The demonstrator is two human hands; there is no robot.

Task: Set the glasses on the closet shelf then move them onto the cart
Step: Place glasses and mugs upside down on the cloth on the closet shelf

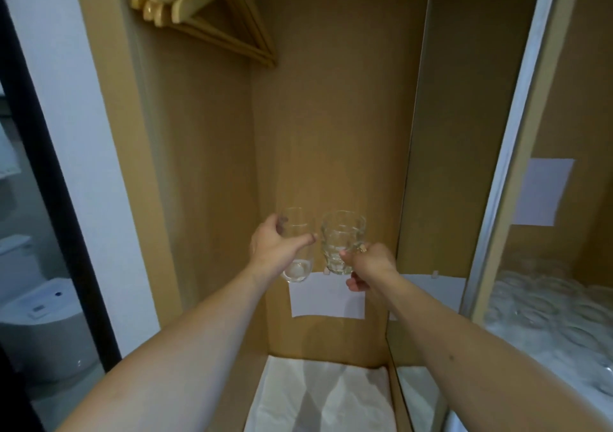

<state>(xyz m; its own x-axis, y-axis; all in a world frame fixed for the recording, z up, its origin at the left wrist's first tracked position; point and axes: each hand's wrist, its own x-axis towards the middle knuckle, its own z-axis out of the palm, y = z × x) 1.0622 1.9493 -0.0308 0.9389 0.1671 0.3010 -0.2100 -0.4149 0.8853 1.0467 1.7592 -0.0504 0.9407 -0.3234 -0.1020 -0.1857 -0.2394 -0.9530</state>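
I hold two clear glasses up in the air inside an open wooden closet. My left hand point(272, 247) grips a tall smooth glass point(296, 246) around its side. My right hand point(368, 267) grips the handle of a dimpled glass mug point(341, 241). The two glasses are side by side, almost touching, in front of the closet's back wall. Far below them lies the closet's bottom surface, covered by a white cloth point(323, 395). No cart shows directly.
Wooden hangers point(205, 14) hang at the upper left. A white paper point(326, 297) is stuck to the back wall. A mirrored sliding door point(544, 232) on the right reflects many glasses. A dark-framed glass door point(49, 199) stands at the left, with a toilet behind it.
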